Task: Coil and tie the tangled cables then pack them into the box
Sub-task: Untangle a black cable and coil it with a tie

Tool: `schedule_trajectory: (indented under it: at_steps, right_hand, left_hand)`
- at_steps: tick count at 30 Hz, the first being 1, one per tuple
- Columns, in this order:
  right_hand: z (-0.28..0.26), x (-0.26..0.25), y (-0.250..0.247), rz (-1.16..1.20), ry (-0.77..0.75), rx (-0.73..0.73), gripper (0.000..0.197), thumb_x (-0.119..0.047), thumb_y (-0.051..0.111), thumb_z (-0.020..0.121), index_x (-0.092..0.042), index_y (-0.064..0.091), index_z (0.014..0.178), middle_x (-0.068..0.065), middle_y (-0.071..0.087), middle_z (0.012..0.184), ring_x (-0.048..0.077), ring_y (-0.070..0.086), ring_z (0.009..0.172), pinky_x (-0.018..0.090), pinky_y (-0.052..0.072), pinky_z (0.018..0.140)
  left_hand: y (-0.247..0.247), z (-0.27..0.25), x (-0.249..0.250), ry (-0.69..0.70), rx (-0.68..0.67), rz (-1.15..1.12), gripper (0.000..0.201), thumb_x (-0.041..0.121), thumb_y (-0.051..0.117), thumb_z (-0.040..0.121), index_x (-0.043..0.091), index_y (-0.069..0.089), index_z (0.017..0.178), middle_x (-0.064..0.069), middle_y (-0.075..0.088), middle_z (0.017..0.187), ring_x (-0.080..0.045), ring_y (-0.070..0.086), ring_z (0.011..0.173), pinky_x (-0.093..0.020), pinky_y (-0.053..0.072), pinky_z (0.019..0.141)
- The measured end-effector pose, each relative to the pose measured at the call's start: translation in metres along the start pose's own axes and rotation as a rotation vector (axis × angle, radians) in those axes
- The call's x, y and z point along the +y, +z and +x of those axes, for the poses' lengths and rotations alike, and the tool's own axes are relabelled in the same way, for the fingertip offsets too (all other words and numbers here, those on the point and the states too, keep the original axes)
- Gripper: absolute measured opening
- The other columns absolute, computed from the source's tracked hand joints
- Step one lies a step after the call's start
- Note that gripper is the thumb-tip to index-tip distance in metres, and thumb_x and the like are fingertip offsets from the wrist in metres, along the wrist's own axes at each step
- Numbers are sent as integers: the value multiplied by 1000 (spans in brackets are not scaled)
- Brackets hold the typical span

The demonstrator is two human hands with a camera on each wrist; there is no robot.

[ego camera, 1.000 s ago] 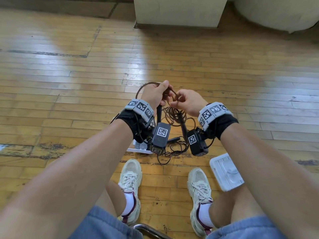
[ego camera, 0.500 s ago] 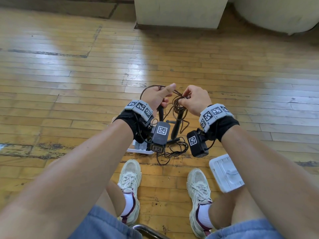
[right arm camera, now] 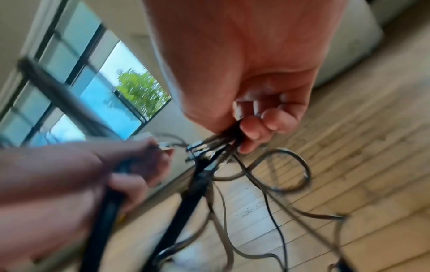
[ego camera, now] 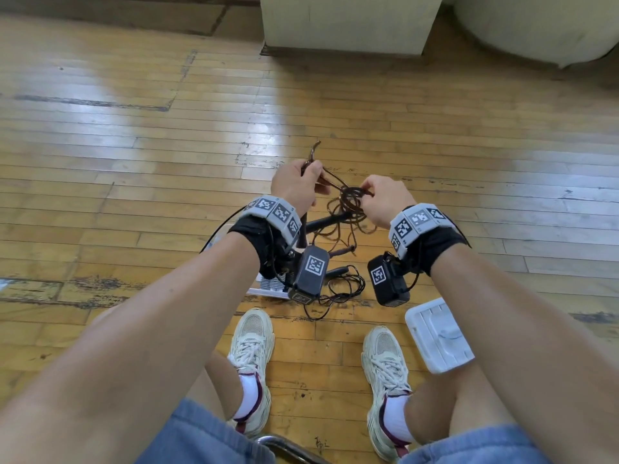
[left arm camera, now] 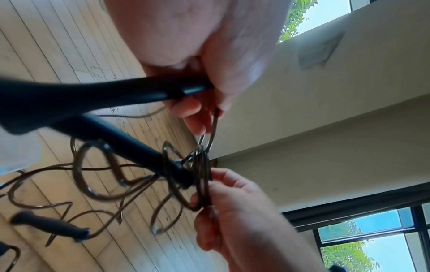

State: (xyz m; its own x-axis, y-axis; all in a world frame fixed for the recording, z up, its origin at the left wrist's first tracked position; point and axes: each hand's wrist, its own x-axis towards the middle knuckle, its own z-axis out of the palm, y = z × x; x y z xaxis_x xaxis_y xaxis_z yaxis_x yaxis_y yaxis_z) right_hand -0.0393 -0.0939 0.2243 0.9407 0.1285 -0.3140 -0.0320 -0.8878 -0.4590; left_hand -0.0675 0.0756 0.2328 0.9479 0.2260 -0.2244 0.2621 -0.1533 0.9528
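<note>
The white moulded plastic box [ego camera: 438, 333] lies on the floor at five o'clock of the hands. Above it, the left hand [ego camera: 294, 187] pinches a strand of the thin brown tangled cable [ego camera: 348, 199]; at three o'clock of it, the right hand [ego camera: 385, 200] grips the coil. Judged risk: hanging loops could snag the thick black lead [left arm camera: 130, 145], cinching a knot.

Wood plank floor [ego camera: 134, 155], pale cabinet base [ego camera: 345, 25] at far edge, windows [right arm camera: 93, 82] w/ green tree outside.
</note>
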Motion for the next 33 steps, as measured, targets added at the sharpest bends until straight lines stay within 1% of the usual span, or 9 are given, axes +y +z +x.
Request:
schedule_trajectory:
  at_steps: [6,11,15,17,19,22,26,29,33]
  right_hand:
    - [4,20,4,-198,170,-30,27,-12,50,95,-15,58,121,8,64,104,26,66,83,38,59,72]
    - [1,9,3,56,-134,-118,48,-9,65,89,-24,54,134,-3,56,134,14,56,108,20,45,77]
    - [-8,-9,2,328,-274,-369,32,-15,69,89,-24,64,119,-8,66,115,11,63,105,27,49,86]
    - [-9,-15,5,319,-299,-331,13,-26,68,93,-19,71,104,-9,68,102,12,65,99,30,49,86]
    - [-7,-17,10,258,-278,-231,22,-35,61,97,-16,72,94,-8,63,94,12,61,85,27,48,74]
    - [-2,-16,12,262,-203,-67,31,-38,52,102,-17,71,89,-2,66,81,10,53,62,22,43,56]
    - [2,-15,6,516,-157,-48,33,-32,47,105,-12,66,87,9,72,83,22,69,71,35,61,72]
    - [0,-18,-1,642,-140,-66,31,-32,44,106,-9,61,94,11,71,86,18,69,67,29,60,65]
    - [-1,-15,-5,567,-252,10,36,-35,42,106,-7,61,95,9,68,81,15,64,63,28,55,61]
  left_hand:
    - [-8,5,6,-31,120,-272,26,17,47,105,2,59,88,-16,70,85,-26,69,68,-28,57,56]
    - [-4,1,10,-66,19,-383,26,16,46,105,1,58,89,-19,66,82,-24,64,62,-28,59,59]
    - [-2,-1,15,-65,-27,-421,25,15,47,105,2,58,86,-12,67,74,-20,63,58,-24,57,56]
    - [-1,0,15,-67,-51,-425,26,16,47,105,2,58,85,-12,67,75,-19,62,57,-24,56,56]
    - [-1,0,13,-65,-71,-434,28,18,48,105,3,58,83,-14,68,77,-19,62,57,-25,55,56]
    - [-3,1,9,-38,-62,-345,24,21,53,103,4,62,89,-11,70,84,-18,61,59,-23,49,51]
    - [-7,3,3,-33,-129,-156,7,15,65,95,10,66,89,-8,66,87,-9,53,55,-20,40,45]
    - [-6,3,-2,-13,-238,90,8,9,67,91,11,69,97,-11,67,92,-13,56,63,-23,44,51]
    - [-4,-2,-2,46,-366,302,5,20,73,89,17,70,93,-8,70,82,-15,59,65,-23,45,50]
